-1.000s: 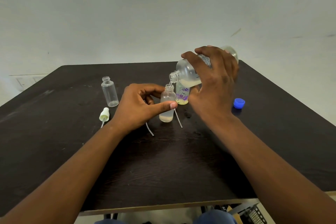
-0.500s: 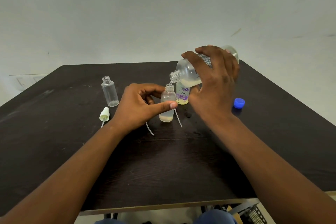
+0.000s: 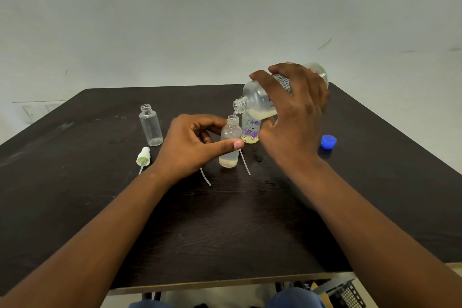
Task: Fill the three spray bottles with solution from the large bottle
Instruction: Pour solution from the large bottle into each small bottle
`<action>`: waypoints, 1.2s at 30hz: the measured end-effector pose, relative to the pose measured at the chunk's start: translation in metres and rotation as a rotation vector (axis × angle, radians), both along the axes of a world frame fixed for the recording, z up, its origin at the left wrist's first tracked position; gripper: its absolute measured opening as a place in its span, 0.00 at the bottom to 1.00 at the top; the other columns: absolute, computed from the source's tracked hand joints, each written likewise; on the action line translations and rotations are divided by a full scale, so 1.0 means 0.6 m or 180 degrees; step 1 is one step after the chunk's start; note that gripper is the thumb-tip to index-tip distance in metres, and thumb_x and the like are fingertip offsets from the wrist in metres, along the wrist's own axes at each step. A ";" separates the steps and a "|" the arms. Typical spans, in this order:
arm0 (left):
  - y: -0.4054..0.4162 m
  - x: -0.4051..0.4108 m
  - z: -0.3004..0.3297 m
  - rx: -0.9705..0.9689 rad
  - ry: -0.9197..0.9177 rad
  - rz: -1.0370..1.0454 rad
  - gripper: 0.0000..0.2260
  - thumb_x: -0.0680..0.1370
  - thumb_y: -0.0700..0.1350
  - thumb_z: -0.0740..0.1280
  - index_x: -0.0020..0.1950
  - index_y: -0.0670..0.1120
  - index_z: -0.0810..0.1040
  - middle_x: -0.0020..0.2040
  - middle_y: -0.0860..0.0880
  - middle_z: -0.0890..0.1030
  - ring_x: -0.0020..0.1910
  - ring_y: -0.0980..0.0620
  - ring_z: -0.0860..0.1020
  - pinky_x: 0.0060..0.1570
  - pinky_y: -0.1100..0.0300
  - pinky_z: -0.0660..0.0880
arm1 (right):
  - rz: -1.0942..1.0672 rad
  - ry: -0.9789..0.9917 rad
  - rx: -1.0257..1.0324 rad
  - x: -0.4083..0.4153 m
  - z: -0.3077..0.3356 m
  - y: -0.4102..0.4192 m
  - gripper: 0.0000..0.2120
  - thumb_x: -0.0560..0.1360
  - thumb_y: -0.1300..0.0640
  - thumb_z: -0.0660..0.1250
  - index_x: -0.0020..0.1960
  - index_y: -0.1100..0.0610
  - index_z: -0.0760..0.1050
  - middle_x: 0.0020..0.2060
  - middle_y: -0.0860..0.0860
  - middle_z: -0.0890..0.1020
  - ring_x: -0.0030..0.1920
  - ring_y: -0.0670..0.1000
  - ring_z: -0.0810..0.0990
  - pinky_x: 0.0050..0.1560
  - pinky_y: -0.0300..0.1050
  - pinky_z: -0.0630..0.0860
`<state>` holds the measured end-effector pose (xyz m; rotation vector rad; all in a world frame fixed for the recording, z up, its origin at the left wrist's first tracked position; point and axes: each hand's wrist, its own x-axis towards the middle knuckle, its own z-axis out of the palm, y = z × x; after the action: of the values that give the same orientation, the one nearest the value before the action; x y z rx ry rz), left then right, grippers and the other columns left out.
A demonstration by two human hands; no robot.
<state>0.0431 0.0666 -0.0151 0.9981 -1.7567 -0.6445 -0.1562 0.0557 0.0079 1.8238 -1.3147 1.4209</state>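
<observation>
My right hand (image 3: 295, 117) grips the large clear bottle (image 3: 257, 101), tilted with its mouth down to the left. A thin stream runs from it into a small frosted spray bottle (image 3: 230, 142), which my left hand (image 3: 192, 145) holds upright between thumb and fingers on the dark table (image 3: 75, 195). Pale liquid fills this bottle's lower part. Just behind it stands a small bottle with a purple flower print (image 3: 251, 130), yellowish liquid at its bottom. An empty clear small bottle (image 3: 150, 125) stands uncapped to the left.
A pale spray cap with its tube (image 3: 143, 157) lies left of my left hand. Two thin white tubes (image 3: 245, 164) lie beside the frosted bottle. The blue cap (image 3: 328, 142) sits right of my right hand. Wet spots (image 3: 257, 157) mark the table.
Both hands hold the same places. The pouring continues and the liquid in the frosted bottle stands slightly higher.
</observation>
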 end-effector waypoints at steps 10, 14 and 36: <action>-0.002 0.001 -0.001 -0.0004 0.0012 -0.0004 0.14 0.70 0.51 0.82 0.54 0.52 0.88 0.47 0.55 0.88 0.30 0.52 0.71 0.33 0.61 0.72 | 0.0038 0.0012 0.0029 -0.001 0.001 0.002 0.35 0.60 0.67 0.67 0.66 0.49 0.81 0.64 0.53 0.79 0.70 0.56 0.74 0.76 0.55 0.63; -0.002 0.001 -0.001 -0.0009 0.0015 -0.0005 0.14 0.70 0.52 0.82 0.54 0.53 0.88 0.46 0.56 0.88 0.30 0.52 0.71 0.33 0.61 0.72 | 0.0028 0.0028 0.0046 -0.001 0.002 0.002 0.35 0.61 0.67 0.67 0.67 0.48 0.81 0.65 0.53 0.79 0.70 0.56 0.74 0.76 0.55 0.63; -0.002 0.001 0.000 -0.0040 0.0014 -0.0012 0.14 0.70 0.53 0.81 0.53 0.54 0.88 0.47 0.56 0.88 0.30 0.50 0.71 0.32 0.59 0.72 | 0.0050 0.0075 0.0044 -0.002 0.002 0.002 0.34 0.62 0.65 0.65 0.67 0.49 0.80 0.65 0.53 0.79 0.70 0.57 0.74 0.75 0.57 0.64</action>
<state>0.0436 0.0654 -0.0153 0.9843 -1.7571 -0.6368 -0.1573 0.0567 0.0094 1.8582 -1.3046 1.3974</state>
